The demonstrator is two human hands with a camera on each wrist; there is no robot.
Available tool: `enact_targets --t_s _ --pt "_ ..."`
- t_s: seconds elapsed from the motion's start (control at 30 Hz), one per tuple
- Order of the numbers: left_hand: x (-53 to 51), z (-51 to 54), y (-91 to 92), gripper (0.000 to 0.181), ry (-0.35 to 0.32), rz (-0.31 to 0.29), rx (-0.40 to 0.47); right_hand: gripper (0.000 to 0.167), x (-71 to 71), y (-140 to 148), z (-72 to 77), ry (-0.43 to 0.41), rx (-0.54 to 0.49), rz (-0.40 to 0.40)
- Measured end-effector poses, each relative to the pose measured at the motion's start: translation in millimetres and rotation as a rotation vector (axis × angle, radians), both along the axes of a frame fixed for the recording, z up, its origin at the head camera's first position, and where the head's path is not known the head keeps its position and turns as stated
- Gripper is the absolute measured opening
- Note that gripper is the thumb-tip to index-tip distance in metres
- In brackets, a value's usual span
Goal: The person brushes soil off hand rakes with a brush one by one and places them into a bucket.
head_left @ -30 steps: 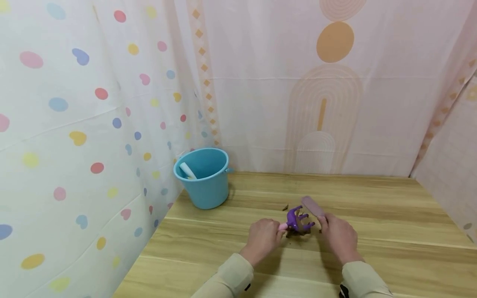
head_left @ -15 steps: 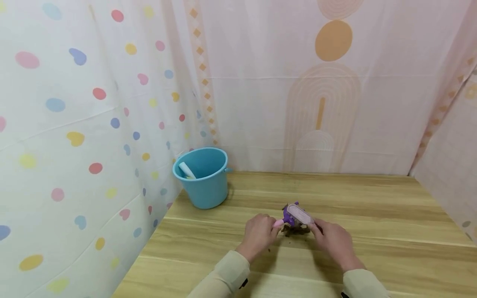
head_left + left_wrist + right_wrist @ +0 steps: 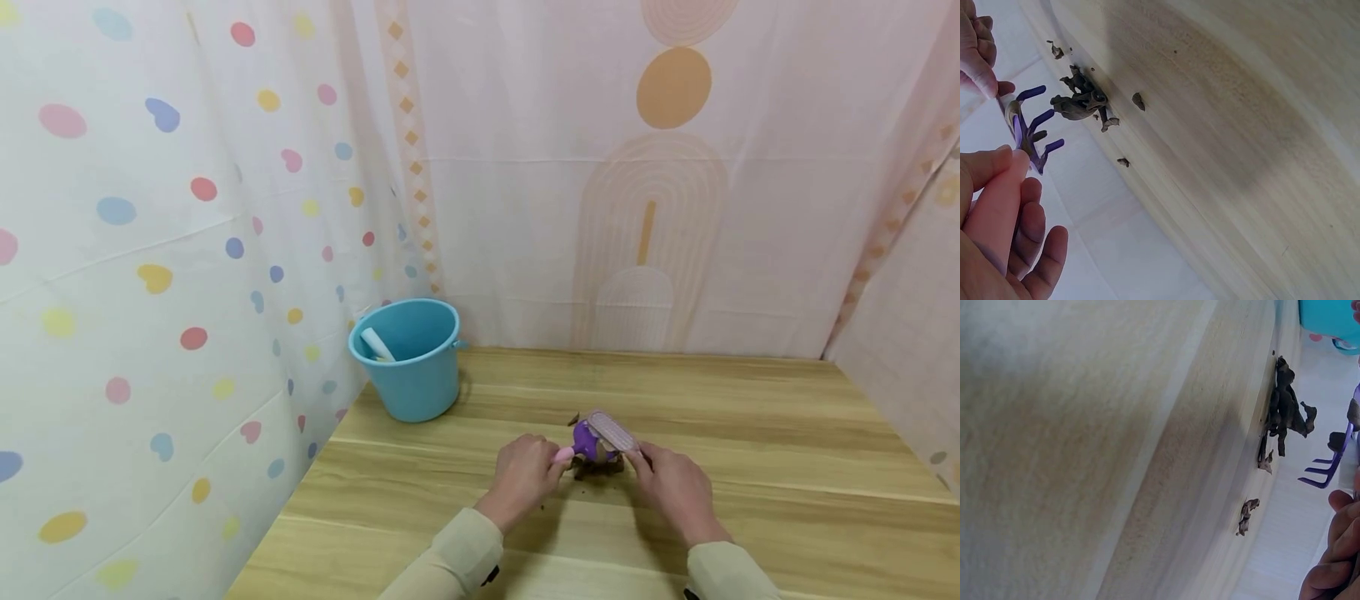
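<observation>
My left hand (image 3: 520, 477) grips the pink handle of a small purple toy rake (image 3: 582, 442); in the left wrist view its bent tines (image 3: 1041, 119) stand apart from the table. My right hand (image 3: 677, 492) pinches a pale mauve brush-like tool (image 3: 612, 431) with a flat oblong head. That head lies over the rake's far side, apparently touching it, and hides part of the tines. Brown mud-like lumps cling to the rake. Below it, a heap of dark brown clumps (image 3: 1082, 103) lies on the table, with loose bits (image 3: 1139, 101) around it.
A light blue bucket (image 3: 416, 387) stands at the table's back left, with a white cylindrical handle (image 3: 377, 343) leaning inside. The wood-grain table (image 3: 750, 425) meets a patterned curtain (image 3: 510, 250) behind, and a dotted curtain (image 3: 187, 417) hangs on the left.
The brush-like tool has come from the rake's right side to over its head, then shifted slightly rightward. The rake has moved a little left and stays in my left hand.
</observation>
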State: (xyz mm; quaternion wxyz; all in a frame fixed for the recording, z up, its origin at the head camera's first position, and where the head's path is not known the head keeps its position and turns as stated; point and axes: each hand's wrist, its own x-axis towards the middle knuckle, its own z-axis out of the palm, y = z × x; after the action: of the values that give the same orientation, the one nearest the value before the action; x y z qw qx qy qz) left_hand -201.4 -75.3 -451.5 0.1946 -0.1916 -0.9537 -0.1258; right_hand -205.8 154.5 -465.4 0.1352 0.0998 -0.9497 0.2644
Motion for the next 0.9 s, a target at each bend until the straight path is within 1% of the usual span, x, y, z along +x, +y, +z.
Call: enact_targets --t_s 0.17,0.3,0.4,0.53,0.63,0.7,0.8,0.83,0.9 --pt "0.6 -0.1 -0.3 0.029 -0.013 -0.001 0.005 0.021 -1.0 -3 -2.5 0.023 -0.002 -0.039" --pt "2.1 0.0 0.3 0.031 -0.039 0.006 0.014 0.022 -2.0 -4 -4.8 0.033 0.001 -0.064" --pt "4.5 0.9 1.5 0.033 -0.048 0.007 0.023 0.025 -4.2 0 -5.1 0.010 0.000 -0.068" --pt "5.8 0.4 1.2 0.037 -0.050 0.006 0.026 0.024 -5.1 8 -3.0 -0.027 -0.015 -0.076" --pt "2.9 -0.5 -0.7 0.037 -0.064 0.018 0.029 0.027 -1.0 8 -0.8 -0.019 -0.026 -0.044" --pt "-0.4 0.1 -1.9 0.037 -0.085 0.030 0.037 0.030 2.7 4 0.0 0.007 -0.037 0.012" --pt "-3.9 2.5 -3.5 0.038 -0.112 0.045 0.054 0.033 7.6 -2 -0.8 0.055 -0.011 0.083" --pt "-4.4 3.3 -3.7 0.038 -0.119 0.049 0.056 0.033 8.7 -4 -1.1 0.064 -0.002 0.090" --pt "-4.6 3.8 -3.7 0.037 -0.120 0.046 0.057 0.032 9.5 -7 -2.4 0.069 0.017 0.077"
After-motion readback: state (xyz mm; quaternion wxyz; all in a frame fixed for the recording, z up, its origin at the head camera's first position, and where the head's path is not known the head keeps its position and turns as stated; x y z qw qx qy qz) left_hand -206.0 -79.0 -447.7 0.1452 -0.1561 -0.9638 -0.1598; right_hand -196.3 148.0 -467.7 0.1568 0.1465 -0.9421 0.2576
